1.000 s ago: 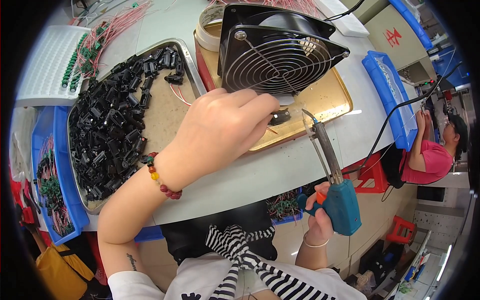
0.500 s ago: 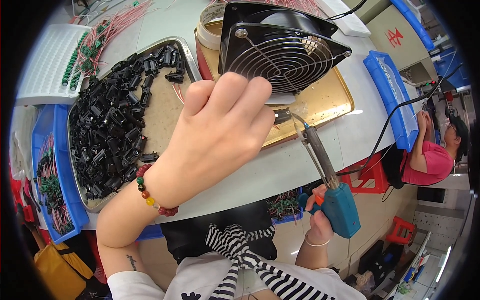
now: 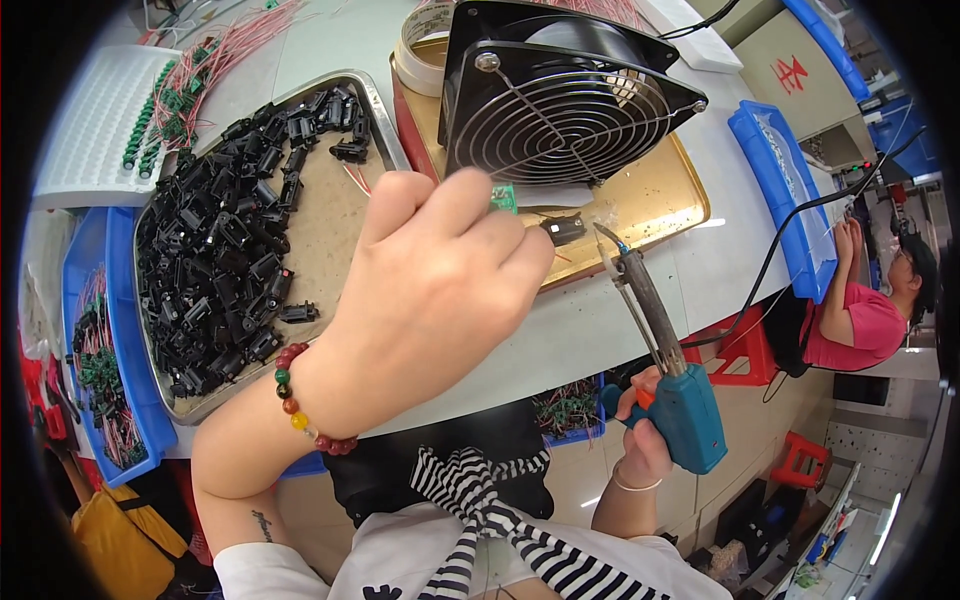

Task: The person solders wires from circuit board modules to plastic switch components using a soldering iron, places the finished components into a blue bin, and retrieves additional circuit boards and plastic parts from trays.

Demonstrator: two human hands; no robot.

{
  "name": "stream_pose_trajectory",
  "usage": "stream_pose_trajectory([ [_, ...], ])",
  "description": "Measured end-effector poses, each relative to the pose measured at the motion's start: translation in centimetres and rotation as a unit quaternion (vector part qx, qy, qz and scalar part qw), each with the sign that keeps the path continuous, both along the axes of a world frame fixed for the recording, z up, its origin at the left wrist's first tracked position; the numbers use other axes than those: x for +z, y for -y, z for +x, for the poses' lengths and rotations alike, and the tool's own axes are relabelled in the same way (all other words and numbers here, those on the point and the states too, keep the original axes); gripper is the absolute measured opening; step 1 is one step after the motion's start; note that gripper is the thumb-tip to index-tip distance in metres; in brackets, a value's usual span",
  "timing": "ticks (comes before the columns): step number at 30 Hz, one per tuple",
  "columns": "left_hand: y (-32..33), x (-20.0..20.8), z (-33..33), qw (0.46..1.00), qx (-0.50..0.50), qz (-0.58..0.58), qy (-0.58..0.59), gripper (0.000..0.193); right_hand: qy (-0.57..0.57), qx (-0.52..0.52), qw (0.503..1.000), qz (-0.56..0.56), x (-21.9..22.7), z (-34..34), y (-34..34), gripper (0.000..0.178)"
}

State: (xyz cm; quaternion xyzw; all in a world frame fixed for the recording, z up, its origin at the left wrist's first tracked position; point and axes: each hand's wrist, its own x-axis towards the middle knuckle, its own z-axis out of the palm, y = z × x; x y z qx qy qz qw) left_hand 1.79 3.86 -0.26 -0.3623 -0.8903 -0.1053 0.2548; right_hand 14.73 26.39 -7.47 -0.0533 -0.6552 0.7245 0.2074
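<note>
My left hand (image 3: 440,270) is closed over the near edge of a gold tray, knuckles up. A small green circuit board (image 3: 503,198) shows just beyond its fingers, and reddish wires (image 3: 356,180) come out on the other side. The fingertips are hidden beneath the hand. By the fingers is a black plastic part (image 3: 563,230); whether they touch it I cannot tell. My right hand (image 3: 643,440) grips a teal soldering gun (image 3: 683,420) with an orange-red trigger. Its metal tip points up and left, close to the black part but apart from it.
A black fan (image 3: 570,120) with a wire grille stands on the gold tray (image 3: 680,200), beside a tape roll (image 3: 425,50). Left is a metal tray (image 3: 380,110) of black plastic parts. Blue bins (image 3: 150,440) hold wired boards. A co-worker (image 3: 860,310) sits at right.
My left hand has shifted slightly, and the green board now shows past its fingers. The soldering gun has moved a little to the right, its tip away from the black part.
</note>
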Motion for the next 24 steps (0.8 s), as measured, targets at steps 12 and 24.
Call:
stream_pose_trajectory([
  [12,0.1,-1.7,-1.5,0.993,-0.013,0.105,-0.05,0.01,-0.043,0.004,0.99,0.133,-0.4,-0.7,-0.3,0.03],
  [24,0.4,-2.0,-1.5,0.996,-0.011,0.078,-0.032,0.01,-0.015,-0.012,0.966,0.26,-0.1,-0.7,-0.3,0.023],
])
